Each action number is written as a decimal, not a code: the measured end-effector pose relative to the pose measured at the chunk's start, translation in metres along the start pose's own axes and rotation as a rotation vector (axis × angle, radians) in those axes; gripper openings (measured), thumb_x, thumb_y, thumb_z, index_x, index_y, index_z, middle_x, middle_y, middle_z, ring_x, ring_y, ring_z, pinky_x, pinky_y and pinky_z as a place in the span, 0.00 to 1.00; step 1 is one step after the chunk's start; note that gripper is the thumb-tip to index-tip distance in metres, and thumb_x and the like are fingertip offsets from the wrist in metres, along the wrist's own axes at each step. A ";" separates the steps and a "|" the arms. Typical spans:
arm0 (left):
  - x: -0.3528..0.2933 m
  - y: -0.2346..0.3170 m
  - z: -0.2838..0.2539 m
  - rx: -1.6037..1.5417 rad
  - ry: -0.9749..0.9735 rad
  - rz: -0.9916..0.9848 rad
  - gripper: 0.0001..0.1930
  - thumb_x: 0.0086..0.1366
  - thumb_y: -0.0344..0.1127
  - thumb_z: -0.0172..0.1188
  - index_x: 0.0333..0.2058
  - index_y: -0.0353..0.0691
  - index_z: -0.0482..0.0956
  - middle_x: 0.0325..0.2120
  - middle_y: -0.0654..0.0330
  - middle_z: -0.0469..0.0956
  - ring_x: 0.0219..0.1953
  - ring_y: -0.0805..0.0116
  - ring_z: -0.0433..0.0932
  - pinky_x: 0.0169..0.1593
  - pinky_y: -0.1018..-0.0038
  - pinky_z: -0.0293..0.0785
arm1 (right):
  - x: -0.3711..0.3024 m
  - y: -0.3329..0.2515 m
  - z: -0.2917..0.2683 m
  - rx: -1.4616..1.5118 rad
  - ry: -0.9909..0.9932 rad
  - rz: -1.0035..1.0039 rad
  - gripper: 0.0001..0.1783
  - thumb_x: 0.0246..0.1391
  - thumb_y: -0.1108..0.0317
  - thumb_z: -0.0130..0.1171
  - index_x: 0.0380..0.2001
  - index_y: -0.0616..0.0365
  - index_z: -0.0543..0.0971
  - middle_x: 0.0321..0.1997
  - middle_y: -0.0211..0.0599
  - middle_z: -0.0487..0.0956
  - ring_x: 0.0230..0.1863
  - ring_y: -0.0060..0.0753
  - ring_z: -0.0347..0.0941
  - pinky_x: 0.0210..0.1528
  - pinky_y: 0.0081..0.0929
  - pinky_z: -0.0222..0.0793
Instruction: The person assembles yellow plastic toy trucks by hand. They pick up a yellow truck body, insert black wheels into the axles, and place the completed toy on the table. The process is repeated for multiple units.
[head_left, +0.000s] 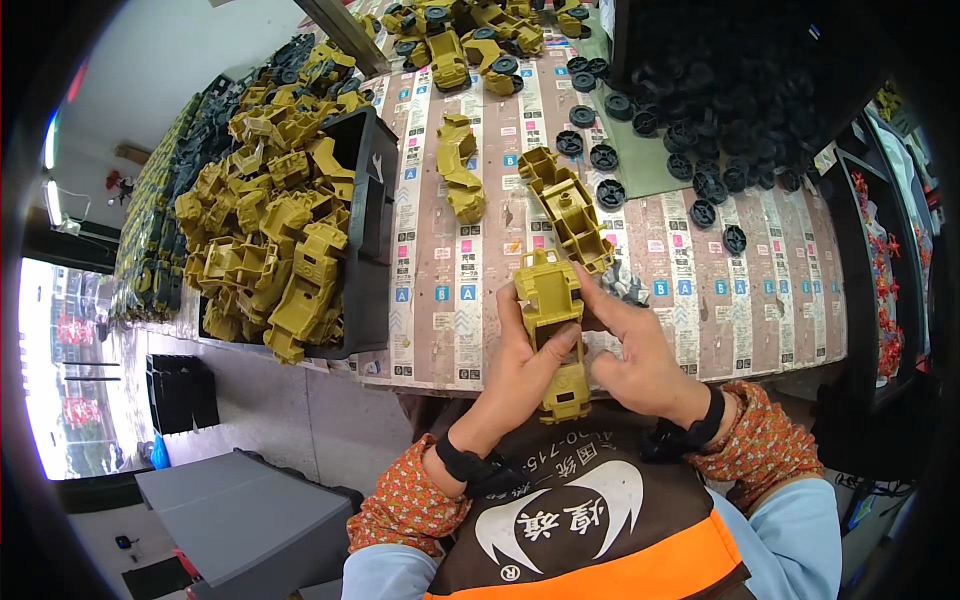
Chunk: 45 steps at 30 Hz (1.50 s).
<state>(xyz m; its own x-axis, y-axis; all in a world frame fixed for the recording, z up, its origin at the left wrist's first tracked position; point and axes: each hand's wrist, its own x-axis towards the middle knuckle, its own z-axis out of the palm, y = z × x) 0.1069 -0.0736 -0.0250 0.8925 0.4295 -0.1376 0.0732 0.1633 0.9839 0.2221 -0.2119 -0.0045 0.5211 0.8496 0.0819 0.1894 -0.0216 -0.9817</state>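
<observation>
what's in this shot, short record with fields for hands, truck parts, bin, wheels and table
left hand: holds a yellow truck body
right hand: at that body's right side
loose bodies: two lie just beyond the hands, more farther off
bin: black, at left, heaped with yellow bodies
wheels: dark, heaped at far right, some scattered
table: printed covering, striped

The person wears light blue sleeves [805, 525], rust-orange sleeve covers [405, 507] dotted with small pale flowers, and a black band [461, 462] around each wrist. The dark brown apron [650, 505] carries white lettering, curved white shapes [628, 497] and a broad bright orange stripe [620, 568]. The hands [650, 365] are bare.
</observation>
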 end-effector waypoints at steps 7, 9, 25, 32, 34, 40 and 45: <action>0.001 -0.004 -0.004 -0.064 -0.008 -0.012 0.33 0.72 0.29 0.59 0.67 0.42 0.49 0.58 0.55 0.68 0.59 0.68 0.72 0.57 0.70 0.75 | 0.013 0.004 -0.010 0.023 -0.102 0.089 0.45 0.44 0.79 0.50 0.72 0.71 0.60 0.63 0.65 0.76 0.66 0.50 0.75 0.67 0.30 0.66; 0.000 -0.008 -0.006 -0.055 0.003 0.000 0.33 0.72 0.28 0.59 0.67 0.42 0.48 0.59 0.54 0.67 0.60 0.67 0.71 0.57 0.70 0.75 | 0.017 -0.001 -0.007 0.050 -0.132 0.135 0.45 0.45 0.79 0.51 0.71 0.71 0.61 0.62 0.64 0.77 0.64 0.48 0.76 0.66 0.30 0.67; 0.012 -0.027 -0.043 -0.239 0.162 -0.128 0.28 0.70 0.30 0.62 0.62 0.46 0.57 0.46 0.55 0.75 0.42 0.58 0.85 0.39 0.61 0.88 | 0.271 0.048 -0.130 -1.029 0.263 -0.109 0.24 0.59 0.58 0.57 0.50 0.70 0.77 0.60 0.67 0.75 0.59 0.72 0.70 0.62 0.56 0.67; 0.005 -0.039 -0.045 -0.114 0.096 -0.062 0.35 0.66 0.24 0.65 0.67 0.41 0.57 0.54 0.57 0.72 0.57 0.69 0.75 0.57 0.70 0.76 | 0.343 0.102 -0.121 -1.332 0.326 0.017 0.33 0.66 0.45 0.54 0.61 0.62 0.72 0.73 0.67 0.61 0.70 0.82 0.57 0.71 0.73 0.52; 0.007 -0.036 -0.046 -0.184 0.055 -0.098 0.36 0.66 0.24 0.64 0.68 0.41 0.56 0.55 0.57 0.72 0.57 0.69 0.74 0.58 0.70 0.76 | 0.342 0.097 -0.121 -1.325 0.231 0.136 0.32 0.65 0.43 0.54 0.61 0.57 0.73 0.70 0.65 0.64 0.70 0.79 0.59 0.70 0.76 0.50; 0.008 -0.037 -0.052 -0.221 0.039 -0.116 0.35 0.69 0.20 0.58 0.69 0.45 0.52 0.53 0.55 0.75 0.47 0.61 0.84 0.50 0.64 0.83 | 0.313 0.078 -0.110 -1.329 0.046 0.050 0.29 0.60 0.41 0.58 0.56 0.48 0.77 0.58 0.54 0.75 0.62 0.64 0.69 0.63 0.74 0.58; 0.008 -0.045 -0.051 -0.116 0.040 -0.064 0.34 0.69 0.20 0.58 0.68 0.45 0.53 0.54 0.55 0.74 0.47 0.61 0.84 0.50 0.64 0.83 | 0.254 0.080 -0.115 -1.168 -0.145 -0.277 0.23 0.59 0.48 0.61 0.52 0.49 0.78 0.52 0.48 0.75 0.55 0.56 0.71 0.53 0.52 0.69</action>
<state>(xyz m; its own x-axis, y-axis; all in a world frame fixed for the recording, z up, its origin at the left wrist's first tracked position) 0.0878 -0.0319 -0.0763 0.8688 0.4501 -0.2064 0.0751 0.2923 0.9534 0.4657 -0.0586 -0.0420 0.2602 0.9502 0.1715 0.9565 -0.2293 -0.1807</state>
